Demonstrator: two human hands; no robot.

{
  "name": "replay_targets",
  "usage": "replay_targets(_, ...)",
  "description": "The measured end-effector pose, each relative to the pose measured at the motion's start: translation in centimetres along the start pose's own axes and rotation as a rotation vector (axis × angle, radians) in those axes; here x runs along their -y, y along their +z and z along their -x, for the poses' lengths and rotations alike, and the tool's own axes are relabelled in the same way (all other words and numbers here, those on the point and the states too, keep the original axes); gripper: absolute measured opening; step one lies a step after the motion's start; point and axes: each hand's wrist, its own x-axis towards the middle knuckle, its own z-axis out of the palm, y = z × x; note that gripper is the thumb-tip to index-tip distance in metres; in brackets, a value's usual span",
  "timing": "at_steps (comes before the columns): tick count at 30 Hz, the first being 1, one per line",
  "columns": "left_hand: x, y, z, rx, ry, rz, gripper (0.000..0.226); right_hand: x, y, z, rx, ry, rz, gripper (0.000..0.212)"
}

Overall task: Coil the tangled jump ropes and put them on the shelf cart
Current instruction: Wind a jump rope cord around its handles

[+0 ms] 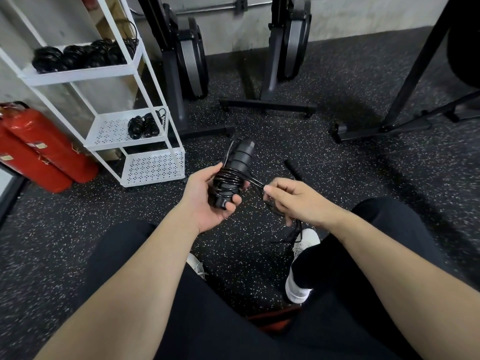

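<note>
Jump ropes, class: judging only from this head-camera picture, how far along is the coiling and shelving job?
Done: coiled ropes sit on the shelf cart, a row on its upper tray and a few on its middle tray. In hand: the left hand grips a rope bundle while the right hand pinches its loose cord. Left: finish wrapping, shelve it, and deal with the black handle on the floor.

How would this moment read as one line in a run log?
left hand grips wrapped handles | right hand pinches cord | coils on cart | handle on floor
</note>
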Motion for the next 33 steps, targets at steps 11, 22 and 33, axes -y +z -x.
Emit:
replay_targets(11, -0.5, -1.3, 0.4, 0.143, -0.049, -0.037, 0.046, -0.1, -0.6, 0.0, -0.045, 0.070, -0.001, 0.033)
replay_targets(22, 0.1, -0.7, 0.8, 0.309, -0.187, -0.612, 0.057, -0.9, -1.3, -0.6, -0.064, 0.208, 0.121, 0.017)
replay_targets(33, 0.9, 0.6, 0.2, 0.281, -0.123, -1.286, 0.040, -1.9, -1.5, -0.7, -0.014, 0.201, -0.029, 0.033)
